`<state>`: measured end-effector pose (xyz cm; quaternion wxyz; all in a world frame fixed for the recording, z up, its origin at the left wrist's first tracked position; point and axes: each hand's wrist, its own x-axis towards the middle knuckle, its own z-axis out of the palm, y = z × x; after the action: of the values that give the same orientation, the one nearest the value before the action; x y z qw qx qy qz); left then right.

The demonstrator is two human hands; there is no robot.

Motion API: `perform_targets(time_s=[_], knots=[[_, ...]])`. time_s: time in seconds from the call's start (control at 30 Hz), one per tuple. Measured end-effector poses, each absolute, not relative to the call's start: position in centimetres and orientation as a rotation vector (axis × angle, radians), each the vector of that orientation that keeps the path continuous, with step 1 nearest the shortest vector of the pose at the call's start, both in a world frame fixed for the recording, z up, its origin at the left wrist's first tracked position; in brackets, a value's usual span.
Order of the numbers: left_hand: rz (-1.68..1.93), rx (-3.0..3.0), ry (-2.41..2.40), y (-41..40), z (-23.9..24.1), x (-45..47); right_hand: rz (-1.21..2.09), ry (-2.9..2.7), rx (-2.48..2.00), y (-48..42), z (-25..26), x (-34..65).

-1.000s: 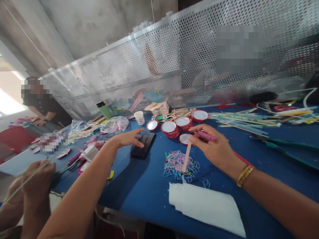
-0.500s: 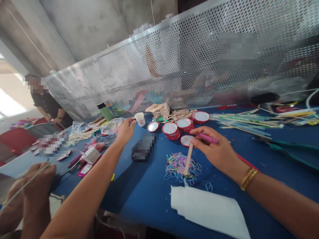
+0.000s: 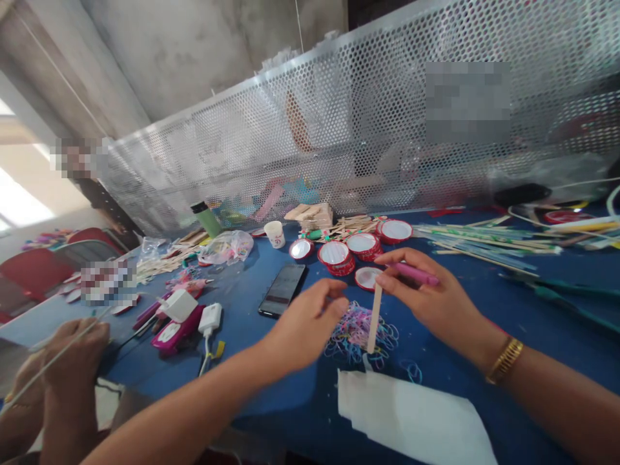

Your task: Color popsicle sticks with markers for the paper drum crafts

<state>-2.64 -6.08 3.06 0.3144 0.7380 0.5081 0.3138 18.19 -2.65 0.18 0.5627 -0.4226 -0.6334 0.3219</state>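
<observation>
Head view, right hand (image 3: 431,300) pinching wooden stick (image 3: 374,320)

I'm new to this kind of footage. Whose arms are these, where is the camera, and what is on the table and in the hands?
There is no machine: the camera sits on a person's head, looking down at their own hands over a blue table. The right hand pinches a wooden stick and grips a pink pen. The left hand, fingers bunched, is at a pile of coloured rubber bands; whether it holds one is unclear. Nearby lie a phone, red-rimmed lids and a white sheet. At bottom left are a co-worker's hands.
</observation>
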Motion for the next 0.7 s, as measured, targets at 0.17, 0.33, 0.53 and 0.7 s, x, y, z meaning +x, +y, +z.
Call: perform_targets(time_s=[0.17, 0.33, 0.53, 0.7], knots=[[0.825, 1.579, 1.129, -7.7, 1.9, 1.7, 0.761, -1.525, -1.02, -2.9, 0.4, 18.4], [0.769, 1.296, 1.036, -6.8, 1.7, 3.6, 0.769, -1.509, -1.022, -3.0, 0.9, 18.3], [0.776, 1.25, 1.019, -6.1, 0.7, 4.5, 0.685, -1.524, -1.036, -2.9, 0.9, 18.5], [0.918, 1.299, 0.922, -5.5, -0.2, 4.3, 0.796, -1.426, -0.972, -2.7, 1.0, 18.8]])
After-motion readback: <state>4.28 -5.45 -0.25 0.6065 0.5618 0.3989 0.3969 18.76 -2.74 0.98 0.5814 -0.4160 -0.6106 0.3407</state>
